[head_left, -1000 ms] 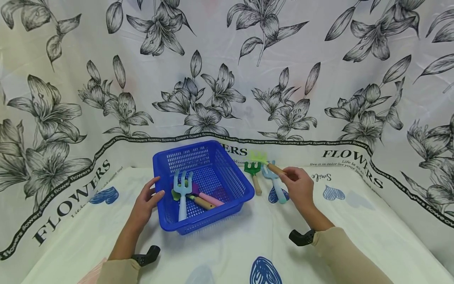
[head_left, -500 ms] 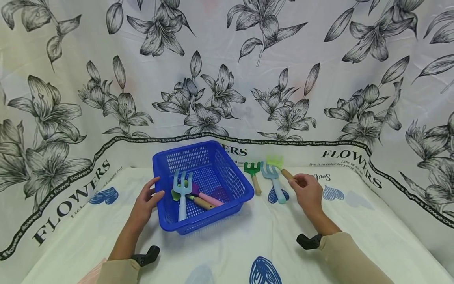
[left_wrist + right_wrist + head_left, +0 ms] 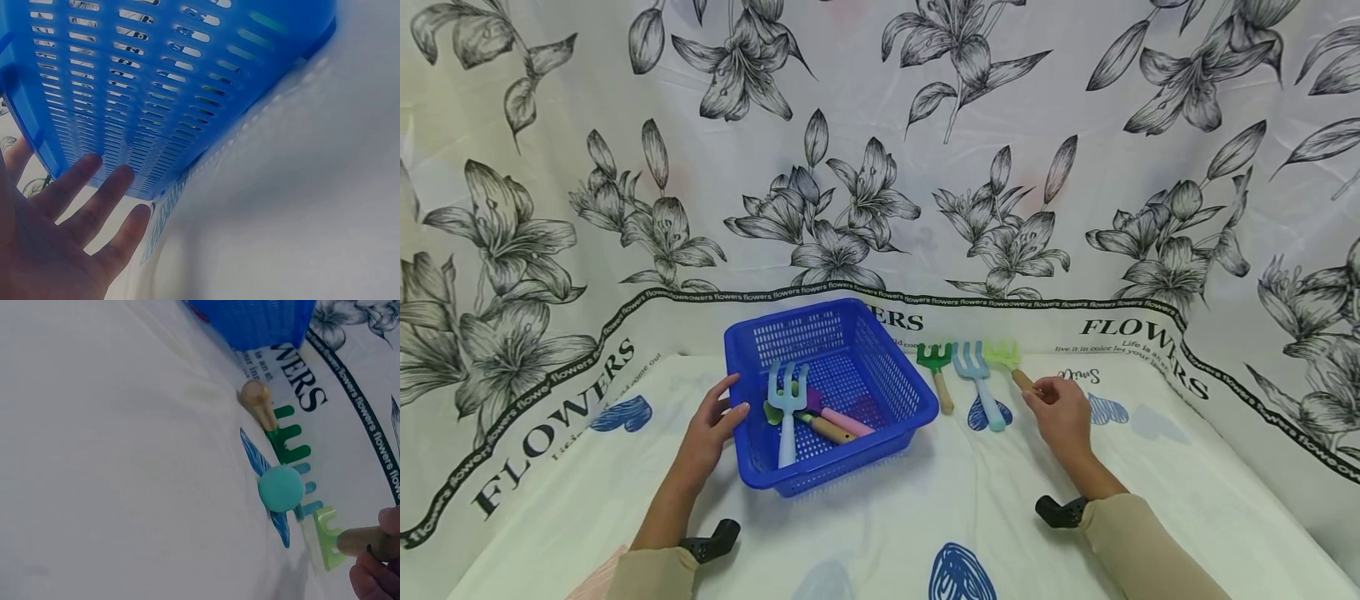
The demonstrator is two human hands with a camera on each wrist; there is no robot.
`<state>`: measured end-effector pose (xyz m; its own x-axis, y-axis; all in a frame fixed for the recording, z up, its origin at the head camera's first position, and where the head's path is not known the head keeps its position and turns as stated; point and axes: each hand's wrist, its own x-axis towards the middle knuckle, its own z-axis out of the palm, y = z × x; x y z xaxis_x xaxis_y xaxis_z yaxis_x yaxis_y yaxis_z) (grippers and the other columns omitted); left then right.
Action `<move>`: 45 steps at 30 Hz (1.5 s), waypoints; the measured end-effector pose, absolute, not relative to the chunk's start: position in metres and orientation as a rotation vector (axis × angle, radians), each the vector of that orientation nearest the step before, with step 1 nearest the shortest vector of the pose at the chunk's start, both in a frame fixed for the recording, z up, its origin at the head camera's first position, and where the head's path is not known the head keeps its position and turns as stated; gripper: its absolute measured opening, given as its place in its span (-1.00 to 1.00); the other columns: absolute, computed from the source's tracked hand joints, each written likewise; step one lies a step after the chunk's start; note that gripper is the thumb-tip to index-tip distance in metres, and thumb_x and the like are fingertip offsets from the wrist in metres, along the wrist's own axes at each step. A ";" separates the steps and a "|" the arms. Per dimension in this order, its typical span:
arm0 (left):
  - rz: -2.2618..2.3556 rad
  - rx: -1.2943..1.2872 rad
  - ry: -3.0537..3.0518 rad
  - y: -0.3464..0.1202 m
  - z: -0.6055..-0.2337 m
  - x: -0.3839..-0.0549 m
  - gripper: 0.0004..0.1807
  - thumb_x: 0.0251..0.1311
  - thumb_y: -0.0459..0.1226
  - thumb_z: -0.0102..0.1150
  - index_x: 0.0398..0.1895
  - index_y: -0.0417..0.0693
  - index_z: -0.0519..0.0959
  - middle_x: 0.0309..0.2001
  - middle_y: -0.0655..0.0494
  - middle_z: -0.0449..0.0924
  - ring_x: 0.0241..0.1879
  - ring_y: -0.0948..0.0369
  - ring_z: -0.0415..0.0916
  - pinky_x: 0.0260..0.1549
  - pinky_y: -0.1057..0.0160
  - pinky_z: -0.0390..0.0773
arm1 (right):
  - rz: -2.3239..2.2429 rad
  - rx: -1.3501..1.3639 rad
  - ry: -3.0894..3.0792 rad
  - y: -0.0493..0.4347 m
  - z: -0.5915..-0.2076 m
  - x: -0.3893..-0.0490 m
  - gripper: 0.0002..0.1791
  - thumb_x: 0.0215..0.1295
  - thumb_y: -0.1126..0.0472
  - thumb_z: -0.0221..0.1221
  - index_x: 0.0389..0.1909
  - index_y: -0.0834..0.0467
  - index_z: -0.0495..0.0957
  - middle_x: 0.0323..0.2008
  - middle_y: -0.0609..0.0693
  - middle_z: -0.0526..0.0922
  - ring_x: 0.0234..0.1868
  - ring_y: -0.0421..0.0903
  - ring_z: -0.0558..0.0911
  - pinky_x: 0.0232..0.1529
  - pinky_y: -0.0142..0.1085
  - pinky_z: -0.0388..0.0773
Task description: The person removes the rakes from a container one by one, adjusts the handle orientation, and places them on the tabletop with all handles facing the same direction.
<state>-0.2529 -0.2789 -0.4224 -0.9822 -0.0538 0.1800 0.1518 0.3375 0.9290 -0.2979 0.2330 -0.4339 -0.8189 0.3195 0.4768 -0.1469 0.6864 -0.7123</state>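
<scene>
Head: "Smile" (image 3: 1078, 375) near right hand (image 3: 1062, 415)

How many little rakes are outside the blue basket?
3: a dark green rake nearest the basket, a light blue rake beside it, and a light green rake in the right hand.

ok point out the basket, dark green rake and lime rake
basket (image 3: 801, 334): head view, inside of far wall
dark green rake (image 3: 942, 388): head view, handle
lime rake (image 3: 327, 542): right wrist view, its head
</scene>
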 end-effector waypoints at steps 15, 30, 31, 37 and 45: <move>-1.712 -0.101 -2.417 -0.278 -0.420 -0.252 -0.24 0.39 0.03 -0.01 0.56 0.21 -0.06 0.44 -0.27 0.06 0.34 -0.26 0.16 0.20 -0.25 0.25 | 1.027 -0.175 -2.395 0.242 -0.445 -0.303 -0.80 0.18 0.28 0.34 -0.21 0.26 0.59 -0.28 0.14 0.51 -0.27 0.03 0.51 -0.34 -0.24 0.45; -1.710 -0.098 -2.418 -0.278 -0.420 -0.250 -0.23 0.38 0.06 -0.02 0.56 0.23 -0.07 0.44 -0.27 0.07 0.34 -0.26 0.18 0.18 -0.25 0.27 | 1.067 -0.178 -2.516 0.246 -0.450 -0.304 -0.81 0.18 0.30 0.29 -0.20 0.23 0.56 -0.28 0.14 0.63 -0.24 0.05 0.54 -0.27 -0.18 0.44; -1.709 -0.095 -2.419 -0.278 -0.420 -0.250 -0.23 0.38 0.06 -0.02 0.56 0.23 -0.07 0.44 -0.27 0.07 0.33 -0.26 0.18 0.18 -0.25 0.27 | 1.064 -0.172 -2.521 0.246 -0.451 -0.304 -0.82 0.17 0.30 0.29 -0.21 0.23 0.56 -0.29 0.14 0.63 -0.24 0.05 0.54 -0.28 -0.19 0.43; -1.701 -0.085 -2.424 -0.278 -0.421 -0.251 -0.23 0.38 0.06 -0.02 0.56 0.23 -0.07 0.44 -0.27 0.08 0.33 -0.26 0.18 0.18 -0.25 0.27 | 1.057 -0.170 -2.558 0.247 -0.454 -0.304 -0.81 0.17 0.30 0.30 -0.21 0.24 0.56 -0.28 0.13 0.64 -0.25 0.04 0.53 -0.27 -0.17 0.42; -1.701 -0.086 -2.421 -0.278 -0.422 -0.252 -0.23 0.37 0.06 -0.01 0.56 0.24 -0.06 0.44 -0.26 0.07 0.33 -0.25 0.19 0.18 -0.24 0.28 | 1.057 -0.175 -2.568 0.247 -0.452 -0.302 -0.82 0.19 0.29 0.28 -0.21 0.25 0.56 -0.30 0.15 0.63 -0.27 0.05 0.52 -0.27 -0.16 0.41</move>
<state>-0.2517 -0.2781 -0.4217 -0.9819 -0.0563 0.1806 0.1508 0.3431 0.9271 -0.3018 0.2465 -0.4521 -0.9286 0.2460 0.2778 -0.0209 0.7129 -0.7010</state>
